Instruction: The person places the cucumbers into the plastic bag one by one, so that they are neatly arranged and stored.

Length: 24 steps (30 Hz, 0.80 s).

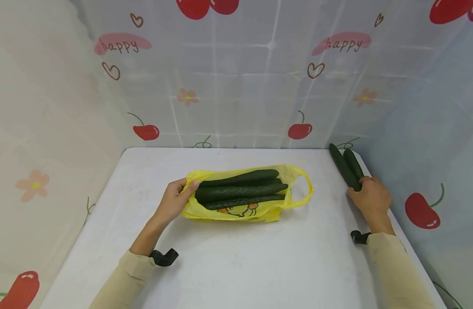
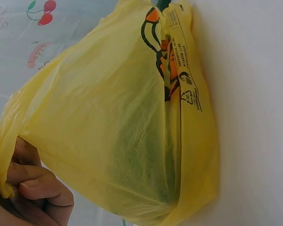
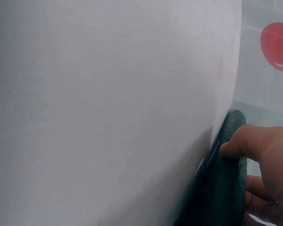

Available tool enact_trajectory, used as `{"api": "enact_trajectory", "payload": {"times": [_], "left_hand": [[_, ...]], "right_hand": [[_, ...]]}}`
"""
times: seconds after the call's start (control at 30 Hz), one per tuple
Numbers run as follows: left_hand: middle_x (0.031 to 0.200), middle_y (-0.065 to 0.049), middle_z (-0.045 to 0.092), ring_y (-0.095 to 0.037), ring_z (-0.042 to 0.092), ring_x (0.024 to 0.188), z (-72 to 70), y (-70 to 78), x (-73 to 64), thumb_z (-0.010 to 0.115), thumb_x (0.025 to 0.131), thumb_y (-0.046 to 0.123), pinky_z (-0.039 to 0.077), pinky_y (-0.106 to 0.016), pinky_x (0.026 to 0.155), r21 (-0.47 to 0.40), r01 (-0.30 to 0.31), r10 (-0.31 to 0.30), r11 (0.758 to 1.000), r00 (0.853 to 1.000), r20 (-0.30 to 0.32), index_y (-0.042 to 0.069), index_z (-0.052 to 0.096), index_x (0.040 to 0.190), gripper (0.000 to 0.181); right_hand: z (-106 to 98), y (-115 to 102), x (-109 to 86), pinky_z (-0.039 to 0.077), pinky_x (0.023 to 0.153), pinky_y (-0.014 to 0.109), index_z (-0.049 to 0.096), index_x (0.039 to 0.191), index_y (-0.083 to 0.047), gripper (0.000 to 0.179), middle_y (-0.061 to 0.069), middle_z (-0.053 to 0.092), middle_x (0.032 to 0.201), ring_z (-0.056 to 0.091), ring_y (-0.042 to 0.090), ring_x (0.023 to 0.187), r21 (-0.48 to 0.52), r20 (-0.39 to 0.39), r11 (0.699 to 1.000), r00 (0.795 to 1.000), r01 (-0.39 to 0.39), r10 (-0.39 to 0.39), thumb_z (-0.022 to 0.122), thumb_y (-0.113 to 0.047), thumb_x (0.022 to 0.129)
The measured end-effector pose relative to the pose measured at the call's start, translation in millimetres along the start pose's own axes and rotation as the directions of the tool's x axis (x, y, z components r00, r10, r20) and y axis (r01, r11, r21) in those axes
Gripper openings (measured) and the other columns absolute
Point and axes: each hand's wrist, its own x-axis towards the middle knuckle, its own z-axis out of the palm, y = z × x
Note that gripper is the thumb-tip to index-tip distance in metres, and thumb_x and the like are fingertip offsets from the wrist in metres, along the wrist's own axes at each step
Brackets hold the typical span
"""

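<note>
A yellow plastic bag (image 1: 259, 214) lies on its side mid-table, its mouth toward me and several dark green cucumbers (image 1: 240, 191) showing inside. My left hand (image 1: 176, 197) pinches the bag's left edge between thumb and fingers; the left wrist view shows the film gathered over the curled fingers (image 2: 42, 186). At the table's far right, two more cucumbers lie side by side, a longer one (image 1: 342, 167) and one on its right (image 1: 353, 162). My right hand (image 1: 371, 197) grips the near end of the longer cucumber, thumb along one side and fingers on the other, in the right wrist view too.
The white table (image 1: 228, 266) runs back to a curtain (image 1: 236, 86) printed with cherries, hearts and flowers, which also hangs along both sides. The bag's loop handle (image 1: 307, 193) spreads toward the right. The right-hand cucumbers lie close to the table's right edge.
</note>
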Motion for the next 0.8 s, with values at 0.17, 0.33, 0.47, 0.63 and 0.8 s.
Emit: {"api": "enact_trajectory", "payload": {"times": [0.17, 0.33, 0.47, 0.63, 0.8], "left_hand": [[0.075, -0.006, 0.052, -0.011, 0.054, 0.059, 0.3, -2.2, 0.5, 0.06, 0.112, 0.035, 0.049, -0.024, 0.055, 0.001, 0.003, -0.003, 1.0, 1.0, 0.0, -0.008, 0.064, 0.101, 0.045], [0.075, -0.005, 0.052, -0.011, 0.054, 0.059, 1.0, -1.4, -0.3, 0.06, 0.112, 0.035, 0.049, -0.024, 0.055, 0.0, 0.006, -0.006, 1.0, 1.0, 0.002, -0.008, 0.063, 0.101, 0.045], [0.073, -0.004, 0.051, -0.01, 0.053, 0.057, 1.2, -0.9, -0.5, 0.06, 0.112, 0.035, 0.048, -0.024, 0.054, 0.002, 0.004, -0.004, 1.0, 1.0, 0.003, -0.008, 0.062, 0.099, 0.045], [0.072, -0.004, 0.05, -0.01, 0.052, 0.056, 1.2, -0.9, 0.5, 0.059, 0.112, 0.035, 0.047, -0.024, 0.053, 0.002, -0.003, 0.003, 1.0, 1.0, -0.003, -0.007, 0.062, 0.097, 0.045], [0.073, -0.004, 0.051, -0.01, 0.053, 0.057, 1.4, -1.0, 0.5, 0.06, 0.112, 0.035, 0.048, -0.024, 0.054, 0.003, 0.001, -0.001, 1.0, 1.0, -0.007, -0.007, 0.063, 0.098, 0.045]], "right_hand": [[-3, 1, 1.3, 0.049, 0.071, 0.068, 0.06, 0.132, 0.01, 0.055, 0.036, 0.058, 0.128, 0.057, 0.055, 0.109, 0.029, -0.037, 0.999, 0.999, -0.018, 0.019, 0.069, -0.032, 0.097], [-5, 1, -0.5, 0.048, 0.081, 0.074, 0.061, 0.132, 0.01, 0.053, 0.039, 0.054, 0.137, 0.05, 0.058, 0.122, 0.078, -0.093, 0.996, 0.995, -0.032, 0.039, 0.07, -0.029, 0.097], [-5, 2, -3.7, 0.047, 0.085, 0.073, 0.062, 0.129, 0.011, 0.053, 0.039, 0.055, 0.136, 0.05, 0.056, 0.121, 0.113, -0.128, 0.993, 0.991, -0.021, 0.035, 0.073, -0.028, 0.096], [-4, 6, -7.7, 0.047, 0.083, 0.069, 0.065, 0.127, 0.01, 0.051, 0.034, 0.057, 0.125, 0.054, 0.052, 0.113, 0.126, -0.159, 0.992, 0.987, -0.01, 0.03, 0.075, -0.028, 0.095], [-7, 6, -13.0, 0.047, 0.078, 0.066, 0.068, 0.124, 0.007, 0.047, 0.03, 0.059, 0.12, 0.056, 0.05, 0.108, 0.13, -0.193, 0.992, 0.981, -0.01, 0.035, 0.074, -0.03, 0.095]]}}
